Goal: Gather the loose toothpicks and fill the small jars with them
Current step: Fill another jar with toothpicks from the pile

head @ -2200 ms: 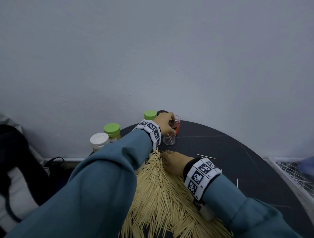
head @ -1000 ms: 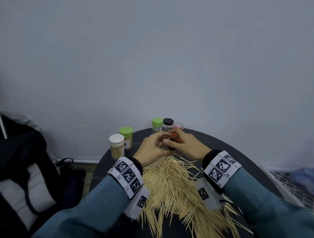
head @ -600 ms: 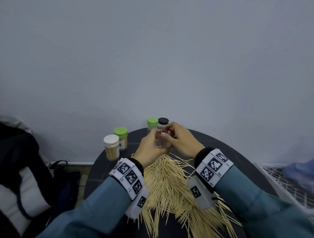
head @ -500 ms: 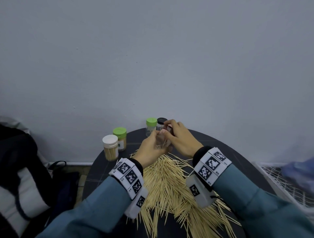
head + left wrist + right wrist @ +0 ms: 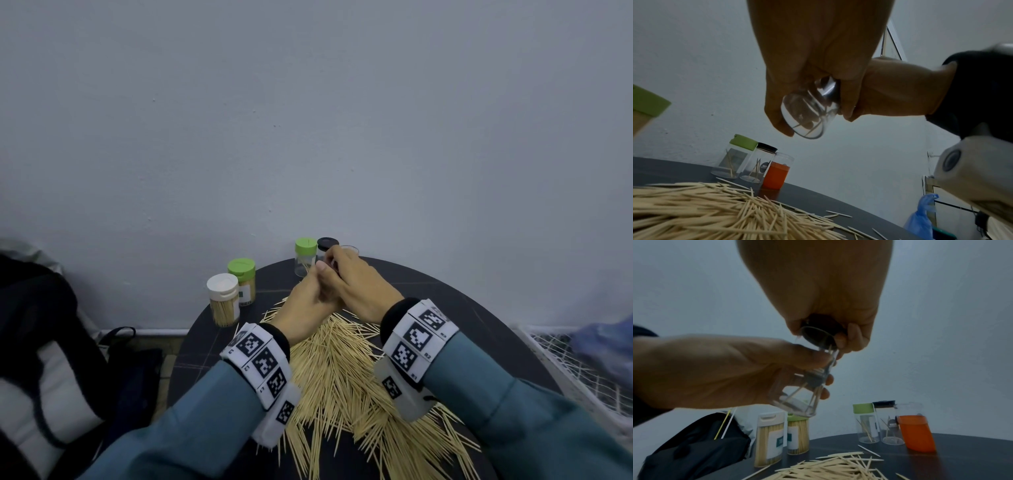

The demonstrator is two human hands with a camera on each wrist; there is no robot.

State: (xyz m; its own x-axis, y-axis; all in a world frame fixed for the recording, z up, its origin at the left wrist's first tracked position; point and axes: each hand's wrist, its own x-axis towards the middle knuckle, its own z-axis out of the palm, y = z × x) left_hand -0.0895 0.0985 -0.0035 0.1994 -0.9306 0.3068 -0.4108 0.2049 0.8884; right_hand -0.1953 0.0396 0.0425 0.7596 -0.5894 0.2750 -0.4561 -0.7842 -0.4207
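Left hand: the left hand is raised over the far part of the table, its fingers curled round a clear jar held tilted, base down toward the table.
Right hand: the right hand meets the left from the other side; its fingertips pinch a dark lid at the mouth of that jar. Whether the lid is seated or just off, I cannot tell.
Held jar: a few toothpicks lie slanted inside it; in the left wrist view its round base faces the camera.
Loose toothpicks: a large heap spreads over the middle of the table below both wrists and runs to the near edge; a few strays lie apart toward the right edge.
Far-edge jars: a green-lidded jar, a black-lidded jar and a clear-topped orange container stand upright in a close row at the far edge, just beyond the hands; the first two hold only a few toothpicks.
Left-edge jars: a white-lidded jar and a second green-lidded jar stand side by side at the far left edge, both packed full.
Table: round and dark, set close to a pale wall.
Off the table: a black bag at the left, a white wire rack at the right.
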